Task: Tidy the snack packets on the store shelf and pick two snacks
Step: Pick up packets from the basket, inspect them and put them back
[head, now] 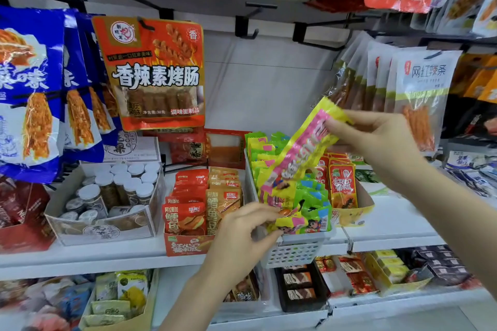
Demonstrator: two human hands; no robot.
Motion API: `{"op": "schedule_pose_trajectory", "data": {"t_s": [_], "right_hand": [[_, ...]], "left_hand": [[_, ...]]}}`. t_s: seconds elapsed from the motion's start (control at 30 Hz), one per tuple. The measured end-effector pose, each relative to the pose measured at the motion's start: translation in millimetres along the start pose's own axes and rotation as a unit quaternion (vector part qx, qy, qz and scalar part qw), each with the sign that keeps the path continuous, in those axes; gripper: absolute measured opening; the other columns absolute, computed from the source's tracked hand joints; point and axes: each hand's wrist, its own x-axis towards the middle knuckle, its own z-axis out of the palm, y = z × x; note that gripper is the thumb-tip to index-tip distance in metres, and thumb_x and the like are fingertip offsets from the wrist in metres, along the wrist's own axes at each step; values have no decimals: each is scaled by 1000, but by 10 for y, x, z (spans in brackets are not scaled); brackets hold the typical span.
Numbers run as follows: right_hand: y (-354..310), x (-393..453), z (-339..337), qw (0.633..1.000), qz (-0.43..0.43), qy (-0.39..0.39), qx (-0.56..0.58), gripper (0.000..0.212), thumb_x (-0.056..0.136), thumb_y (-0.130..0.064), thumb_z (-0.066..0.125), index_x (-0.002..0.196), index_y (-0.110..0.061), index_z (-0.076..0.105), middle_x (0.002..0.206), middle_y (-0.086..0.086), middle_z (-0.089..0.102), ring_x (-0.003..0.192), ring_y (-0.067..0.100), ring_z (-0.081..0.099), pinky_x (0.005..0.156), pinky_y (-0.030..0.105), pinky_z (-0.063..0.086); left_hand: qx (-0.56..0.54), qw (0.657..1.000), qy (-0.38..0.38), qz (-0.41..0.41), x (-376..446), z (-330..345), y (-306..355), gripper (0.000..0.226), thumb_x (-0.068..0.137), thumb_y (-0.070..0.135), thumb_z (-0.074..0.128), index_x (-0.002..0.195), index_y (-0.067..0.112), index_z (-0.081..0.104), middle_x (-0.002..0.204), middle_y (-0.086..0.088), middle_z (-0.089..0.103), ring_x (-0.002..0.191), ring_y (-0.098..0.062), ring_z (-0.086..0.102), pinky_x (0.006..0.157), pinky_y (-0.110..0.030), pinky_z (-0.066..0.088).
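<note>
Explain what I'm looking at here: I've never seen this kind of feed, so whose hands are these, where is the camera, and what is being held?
There is no machine here: a person works with bare hands, and the single picture comes from a wide-angle camera on their head, looking forward and down at a store shelf. The right hand pinches the upper end of a long yellow and pink snack packet, lifted at a slant over a white perforated basket full of similar yellow and green packets. The left hand has its fingers on the front packets in that basket. Beside it stand an orange box of red packets and a clear box of white-capped jars. More packets hang on hooks above.
</note>
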Motion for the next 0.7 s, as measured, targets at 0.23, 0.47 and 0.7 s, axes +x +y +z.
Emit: {"op": "schedule_pose_trajectory", "data": {"t_s": [0.23,0.47,0.7], "right_hand": [[360,-72,145,961,-19,-48,-273,44,66,-53,71,98,-24,78,90,-8,76,66,3,70,75,21,57],[444,-8,468,821,-68,-253,-507,36,81,-43,75,110,-22,75,106,-2,75,93,9,66,87,23,47],[591,-72,486,835,-10,-288,-469,12,83,-15,76,76,-24,72,70,-15,68,67,-4,61,91,19,49]], "left_hand": [[-26,999,17,-29,16,23,-10,17,81,16,80,96,21,78,107,16,67,94,2,62,82,-10,45],[-57,994,18,-89,71,1,-66,20,81,20,80,83,37,71,134,22,45,127,8,39,97,-1,28],[-84,991,0,-109,83,24,-106,15,83,18,77,85,31,70,135,21,52,122,10,49,98,-5,34]]}}
